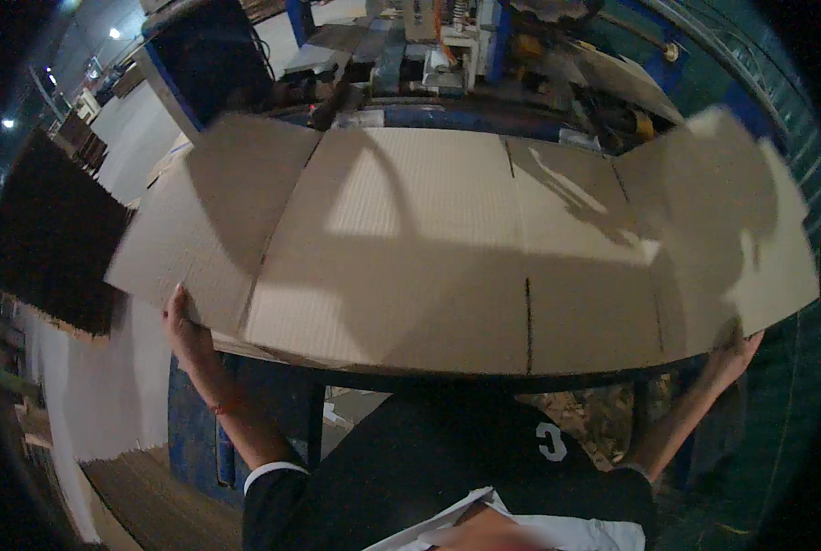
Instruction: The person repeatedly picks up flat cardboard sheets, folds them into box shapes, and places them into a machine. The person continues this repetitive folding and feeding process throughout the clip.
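A wide sheet of corrugated cardboard (410,275), creased and slotted like an unfolded box, spans the middle of the view before my body. My left hand (185,321) grips its near left edge, with the thumb on top and the other fingers hidden underneath. At the near right corner, my right hand (737,354) is closed on the same sheet; most of its fingers are beneath the board. Both outer panels of the sheet tilt upward. Shadows fall across its surface.
Beyond the sheet stands a machine (429,64) with blue frame parts and rollers. A stack of cardboard (56,230) is at the left, another (153,496) at the lower left. Blue metal framing (245,404) and cardboard scraps (576,418) lie below the sheet.
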A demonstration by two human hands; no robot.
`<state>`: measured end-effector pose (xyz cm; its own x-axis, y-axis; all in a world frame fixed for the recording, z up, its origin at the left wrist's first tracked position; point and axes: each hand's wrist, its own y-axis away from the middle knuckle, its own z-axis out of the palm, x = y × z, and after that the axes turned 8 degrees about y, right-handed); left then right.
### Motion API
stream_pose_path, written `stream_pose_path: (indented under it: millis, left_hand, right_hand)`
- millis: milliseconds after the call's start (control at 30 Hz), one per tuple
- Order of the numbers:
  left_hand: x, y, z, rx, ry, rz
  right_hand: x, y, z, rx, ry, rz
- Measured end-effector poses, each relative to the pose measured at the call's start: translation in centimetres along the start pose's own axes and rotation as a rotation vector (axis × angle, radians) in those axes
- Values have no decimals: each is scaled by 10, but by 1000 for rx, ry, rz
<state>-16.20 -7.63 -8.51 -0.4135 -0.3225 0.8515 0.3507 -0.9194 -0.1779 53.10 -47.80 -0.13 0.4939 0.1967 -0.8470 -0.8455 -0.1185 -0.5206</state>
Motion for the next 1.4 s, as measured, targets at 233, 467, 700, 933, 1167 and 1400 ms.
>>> stream_pose_path:
  millis: [233, 467, 700, 933, 1167, 1400]
  left_hand:
    - [7, 112, 78, -397, -198, 129]
    - [7, 130, 137, -827, -744, 621]
    - [24, 131, 120, -796, -702, 573]
    - [1, 134, 151, -1445, -1195, 494]
    - [-8, 111, 165, -1414, -1255, 608]
    - [-68, 55, 218, -1253, -968, 692]
  right_hand:
    - [-12, 153, 36, -386, 737, -587]
    - [-14, 164, 28, -449, 856, -659]
    - [-29, 168, 64, -989, 657, -827]
    - [-13, 147, 102, -1152, 625, -886]
    - [11, 104, 121, -1312, 806, -752]
    - [38, 39, 202, -1352, 1128, -720]
